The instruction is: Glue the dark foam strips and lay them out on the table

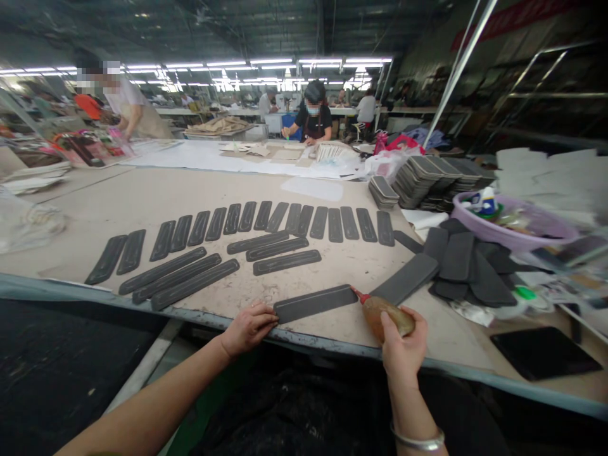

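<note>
A dark grey strip (316,303) lies near the table's front edge, with a thin glossy line along its upper side. My left hand (251,326) grips the strip's left end, its fingers together. My right hand (403,335) is wrapped round an amber glue bottle (380,313), whose red nozzle points at the strip's upper right corner. Right beside the bottle lies another grey strip (406,278), partly behind it. Several longer strips with glossy lines (194,283) lie at the left, and a curved row of similar short pieces (247,216) stretches behind them.
A loose heap of grey pieces (458,259) lies at the right, with a purple basin (517,237) behind it. Stacked pieces (418,180) stand further back. A black tablet (545,352) lies at the front right. A person (313,117) works across the table (213,183), another at the far left.
</note>
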`<state>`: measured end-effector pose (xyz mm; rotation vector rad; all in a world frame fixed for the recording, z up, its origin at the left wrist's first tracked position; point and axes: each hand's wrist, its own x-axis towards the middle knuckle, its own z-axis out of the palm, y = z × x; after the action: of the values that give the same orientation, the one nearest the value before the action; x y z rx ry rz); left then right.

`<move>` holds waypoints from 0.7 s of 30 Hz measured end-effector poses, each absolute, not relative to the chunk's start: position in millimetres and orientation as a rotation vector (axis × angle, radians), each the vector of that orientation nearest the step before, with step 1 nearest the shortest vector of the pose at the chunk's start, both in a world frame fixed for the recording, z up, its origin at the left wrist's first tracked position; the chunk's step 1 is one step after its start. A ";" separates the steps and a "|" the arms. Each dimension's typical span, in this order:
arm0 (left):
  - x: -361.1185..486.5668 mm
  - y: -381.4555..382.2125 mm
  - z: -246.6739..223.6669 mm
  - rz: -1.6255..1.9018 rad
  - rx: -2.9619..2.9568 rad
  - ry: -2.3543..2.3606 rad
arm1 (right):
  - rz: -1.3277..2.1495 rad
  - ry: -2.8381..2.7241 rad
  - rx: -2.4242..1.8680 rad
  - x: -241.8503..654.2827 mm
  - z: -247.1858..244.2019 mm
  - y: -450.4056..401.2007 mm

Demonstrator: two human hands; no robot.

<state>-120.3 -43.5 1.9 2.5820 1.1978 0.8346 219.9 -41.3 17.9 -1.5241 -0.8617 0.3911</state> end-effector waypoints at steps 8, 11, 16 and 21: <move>-118.6 -44.7 2.5 0.788 2.562 1.224 | 0.832 -0.997 -1.290 170.1 18.5 -64.2; -118.1 -44.8 1.8 0.776 2.561 1.234 | 0.923 -1.118 -1.271 148.1 18.4 -66.8; -118.1 -44.6 -0.6 0.816 2.550 1.205 | 0.928 -1.191 -1.280 128.9 15.1 -63.4; -117.2 -44.5 0.5 0.834 2.546 1.214 | 0.950 -1.201 -1.291 130.3 14.3 -64.9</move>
<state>-117.2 -44.5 0.5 2.5460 1.2139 0.8342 130.3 -64.9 14.3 -1.2913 -1.2009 0.9504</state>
